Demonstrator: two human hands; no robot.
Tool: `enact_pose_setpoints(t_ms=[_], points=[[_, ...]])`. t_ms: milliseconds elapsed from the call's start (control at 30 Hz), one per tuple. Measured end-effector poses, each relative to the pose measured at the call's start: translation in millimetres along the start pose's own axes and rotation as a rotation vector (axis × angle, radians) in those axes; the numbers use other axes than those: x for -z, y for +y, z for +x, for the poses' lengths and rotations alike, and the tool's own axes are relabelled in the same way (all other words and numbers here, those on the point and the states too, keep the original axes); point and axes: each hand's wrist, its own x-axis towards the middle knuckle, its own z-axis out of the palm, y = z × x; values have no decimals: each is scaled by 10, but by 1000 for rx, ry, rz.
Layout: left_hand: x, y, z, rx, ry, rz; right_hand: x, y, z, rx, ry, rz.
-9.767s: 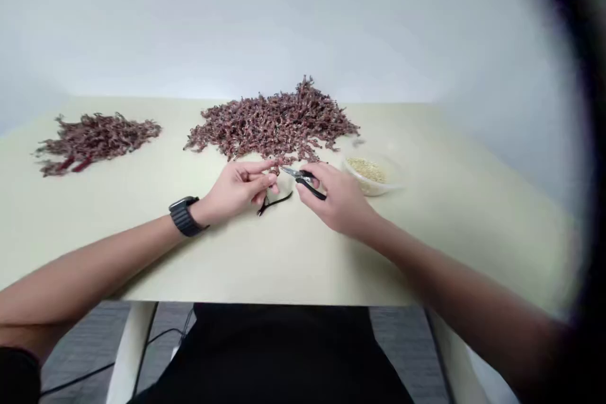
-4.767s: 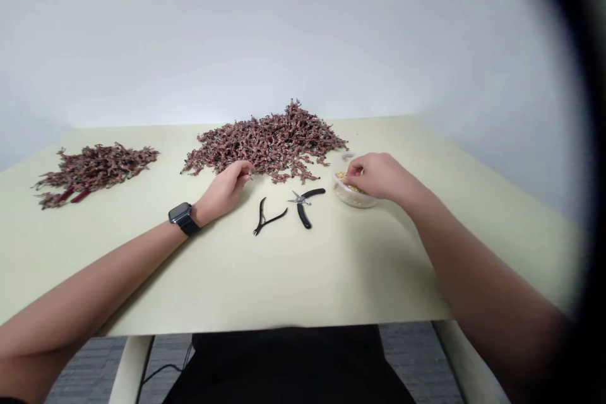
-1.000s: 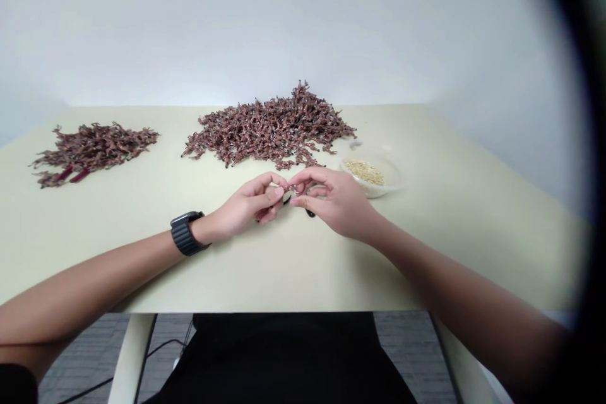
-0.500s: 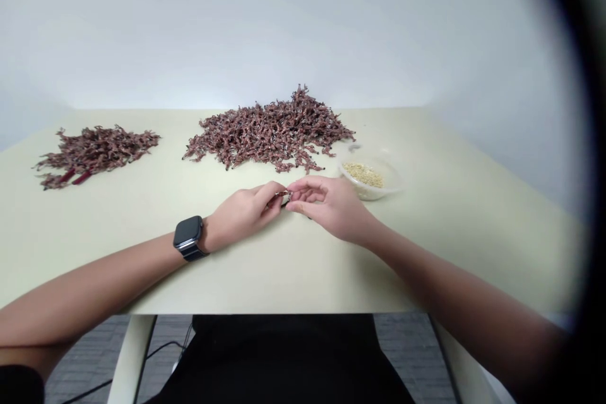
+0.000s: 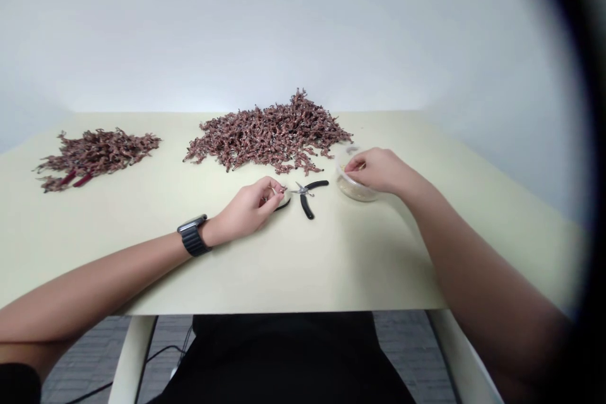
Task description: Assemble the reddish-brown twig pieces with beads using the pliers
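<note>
My left hand [image 5: 250, 205], with a black watch at its wrist, rests on the pale table [image 5: 293, 259]. Its fingers are pinched on a small dark-red piece near the pliers. Black-handled pliers [image 5: 307, 192] lie open on the table just to the right of it. A second black tool [image 5: 283, 204] peeks out from under my left fingers. My right hand [image 5: 376, 170] reaches over the clear bowl [image 5: 351, 188] of small golden bits. Its fingertips are pinched together at the bowl's rim. What they hold is too small to see.
A big heap of dark-red pieces [image 5: 269, 132] lies behind the tools. A smaller heap [image 5: 95, 150] sits at the far left. The table's front edge is close to my body. A dark blur covers the right side of the view.
My right hand has left my left hand and moved right to the bowl. The pliers, hidden before, now show on the table. My left hand stays pinched.
</note>
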Motion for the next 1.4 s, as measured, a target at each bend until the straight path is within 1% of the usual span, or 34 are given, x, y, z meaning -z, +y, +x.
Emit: enact_pose_setpoints(t_ms=[67, 267, 467, 533, 700, 833, 933, 1167, 1300, 1400], points=[[-3, 4, -3, 11, -8, -26, -25, 53, 16, 11, -39, 11], [-3, -1, -6, 6, -22, -24, -29, -12, -21, 13, 44, 14], [-4, -14, -6, 1, -29, -14, -10, -69, -28, 20, 73, -66], [-4, -16, -10, 3, -26, -21, -11, -62, -23, 19, 67, -64], [-3, -16, -16, -1, -31, -60, -19, -13, -3, 24, 13, 28], [-9, -23, -14, 0, -30, -96, -30, 7, 6, 8, 49, 45], [-14, -33, -16, 1, -35, -113, -34, 6, 8, 0, 51, 46], [-8, -54, -21, 9, -62, -148, 4, -66, -38, 27, 74, 5], [-7, -60, -19, 7, -67, -173, 17, -111, -63, -10, 107, -18], [-10, -68, -21, 5, -76, -195, 15, -101, -48, -34, 108, -4]])
